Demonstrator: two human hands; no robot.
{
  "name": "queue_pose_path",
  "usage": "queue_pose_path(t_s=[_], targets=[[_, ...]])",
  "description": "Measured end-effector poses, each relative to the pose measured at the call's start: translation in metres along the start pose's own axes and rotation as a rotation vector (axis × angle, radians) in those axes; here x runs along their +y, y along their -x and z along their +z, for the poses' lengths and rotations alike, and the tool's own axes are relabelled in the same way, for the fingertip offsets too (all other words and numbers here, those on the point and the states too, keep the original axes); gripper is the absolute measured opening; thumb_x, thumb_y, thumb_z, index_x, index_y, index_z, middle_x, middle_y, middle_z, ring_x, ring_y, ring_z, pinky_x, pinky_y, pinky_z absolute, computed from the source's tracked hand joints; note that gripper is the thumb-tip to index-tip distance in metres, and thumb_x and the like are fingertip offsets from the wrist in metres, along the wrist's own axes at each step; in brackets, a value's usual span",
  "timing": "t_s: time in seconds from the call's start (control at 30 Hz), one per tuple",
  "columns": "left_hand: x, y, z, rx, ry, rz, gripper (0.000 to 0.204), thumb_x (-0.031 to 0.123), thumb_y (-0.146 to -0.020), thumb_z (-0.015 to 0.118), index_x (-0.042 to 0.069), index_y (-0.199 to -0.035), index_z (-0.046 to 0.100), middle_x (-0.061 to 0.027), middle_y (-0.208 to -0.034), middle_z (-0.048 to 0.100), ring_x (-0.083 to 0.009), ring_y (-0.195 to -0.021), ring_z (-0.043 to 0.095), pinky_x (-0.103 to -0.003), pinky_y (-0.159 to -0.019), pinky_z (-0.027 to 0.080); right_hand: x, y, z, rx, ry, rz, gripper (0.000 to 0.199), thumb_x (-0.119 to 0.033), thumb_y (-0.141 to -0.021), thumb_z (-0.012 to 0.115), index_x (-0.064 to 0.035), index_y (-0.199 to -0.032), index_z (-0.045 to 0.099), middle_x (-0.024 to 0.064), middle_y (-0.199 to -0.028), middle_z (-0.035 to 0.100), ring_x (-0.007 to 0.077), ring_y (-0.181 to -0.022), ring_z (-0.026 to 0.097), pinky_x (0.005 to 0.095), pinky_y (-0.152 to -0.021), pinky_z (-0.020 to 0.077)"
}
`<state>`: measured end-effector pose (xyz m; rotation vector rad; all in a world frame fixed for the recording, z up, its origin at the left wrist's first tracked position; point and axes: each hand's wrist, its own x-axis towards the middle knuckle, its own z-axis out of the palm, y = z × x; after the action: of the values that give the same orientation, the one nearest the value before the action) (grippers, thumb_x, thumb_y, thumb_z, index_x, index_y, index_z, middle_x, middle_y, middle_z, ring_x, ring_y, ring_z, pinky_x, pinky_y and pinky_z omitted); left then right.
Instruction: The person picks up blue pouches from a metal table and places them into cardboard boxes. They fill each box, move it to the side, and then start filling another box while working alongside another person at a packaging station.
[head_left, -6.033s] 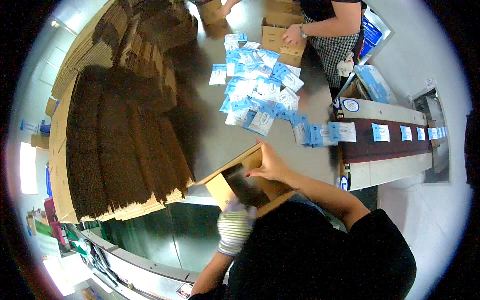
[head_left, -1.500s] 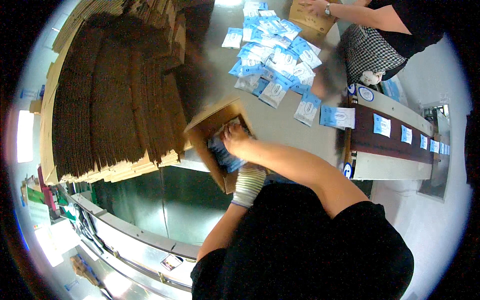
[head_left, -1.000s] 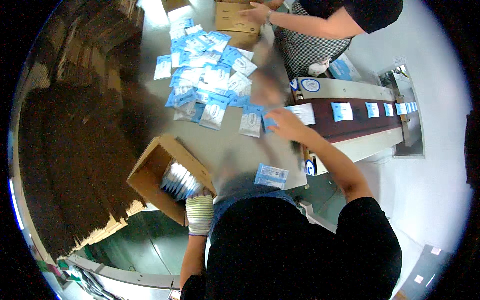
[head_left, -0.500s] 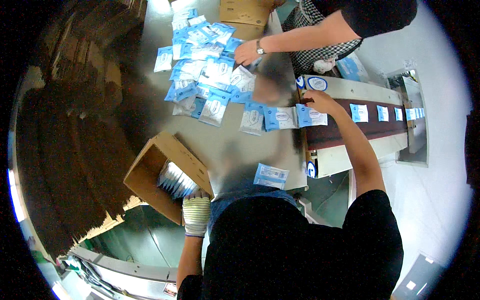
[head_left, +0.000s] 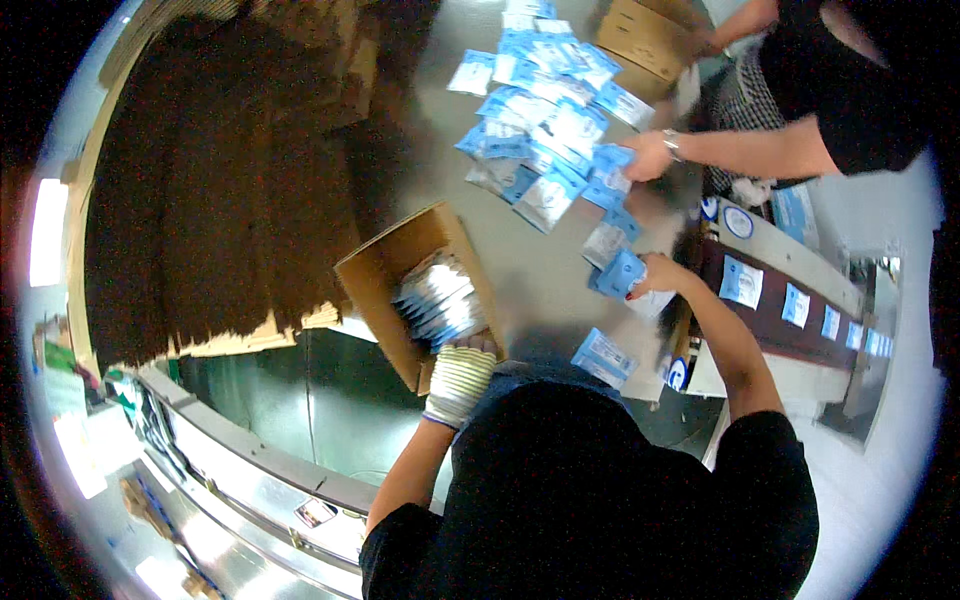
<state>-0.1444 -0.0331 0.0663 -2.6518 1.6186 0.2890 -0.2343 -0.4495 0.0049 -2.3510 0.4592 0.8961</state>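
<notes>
My right hand, bare, pinches a blue-and-white soft packet above the table beside the conveyor's end. Under and next to it lie other packets of the same kind. On my left, an open cardboard box is tilted at the table's edge, with a row of packets standing inside. My left hand, in a striped knit glove, is closed over the box's near edge by that row; its fingertips are partly hidden. A single packet lies close to my body.
A heap of packets covers the far table. A co-worker's hand holds a packet at the heap's right, near another cardboard box. The conveyor belt carries spaced packets on the right. Stacked flat cardboard stands at left.
The view has turned, shifting the scene rightward. My right hand has moved from the belt's end onto the table side and lifted a packet. The co-worker's hand has drawn a packet from the heap.
</notes>
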Motion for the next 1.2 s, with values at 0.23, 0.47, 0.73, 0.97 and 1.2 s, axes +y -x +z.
queue_pose_path(t_s=[0.23,0.47,0.73,0.97,1.2], targets=[[-0.005,0.002,0.003,0.102,0.211,0.045,0.010,0.014,-0.073,0.052,0.009,-0.071,0.060,-0.0072,-0.063,0.060,-0.0214,-0.057,0.060,-0.036,-0.050,0.045,0.025,-0.087,0.056,0.651,-0.971,0.438,0.053,-0.050,-0.075,0.060,-0.0023,-0.099,0.063,0.0097,-0.094,0.063,0.0215,-0.083,0.059,0.0330,-0.074,0.0453],[-0.009,0.019,0.013,0.188,0.275,-0.071,0.014,0.015,-0.071,0.054,0.008,-0.064,0.064,-0.0091,-0.060,0.062,-0.0247,-0.060,0.062,-0.039,-0.052,0.047,-0.196,-0.019,0.034,0.503,0.094,0.134,0.085,-0.044,-0.062,0.074,0.0010,-0.126,0.040,0.0209,-0.115,0.055,0.0352,-0.104,0.052,0.0403,-0.088,0.0397],[-0.012,0.025,0.007,0.277,0.351,-0.090,0.022,0.018,-0.073,0.050,0.007,-0.068,0.068,-0.0110,-0.067,0.064,-0.0265,-0.069,0.060,-0.039,-0.066,0.046,-0.175,-0.031,0.068,0.446,-0.317,-0.341,0.076,-0.017,-0.059,0.078,0.0006,-0.122,0.040,0.0179,-0.116,0.051,0.0313,-0.106,0.049,0.0377,-0.091,0.0398],[-0.015,0.022,0.008,0.321,0.359,-0.027,0.018,0.017,-0.073,0.053,0.006,-0.072,0.067,-0.0086,-0.067,0.064,-0.0262,-0.061,0.061,-0.039,-0.055,0.047,-0.317,0.055,-0.017,0.372,-0.507,-0.686,0.057,-0.009,-0.065,0.074,0.0018,-0.114,0.047,0.0124,-0.104,0.057,0.0222,-0.090,0.059,0.0332,-0.081,0.0481],[-0.014,0.024,-0.015,0.150,0.233,-0.076,0.014,0.013,-0.076,0.052,0.007,-0.076,0.064,-0.0094,-0.071,0.064,-0.0234,-0.063,0.063,-0.040,-0.055,0.048,-0.428,-0.017,0.022,0.470,0.572,-0.637,0.047,-0.015,-0.064,0.067,0.0016,-0.105,0.048,0.0224,-0.095,0.057,0.0359,-0.089,0.057,0.0441,-0.075,0.0472]])
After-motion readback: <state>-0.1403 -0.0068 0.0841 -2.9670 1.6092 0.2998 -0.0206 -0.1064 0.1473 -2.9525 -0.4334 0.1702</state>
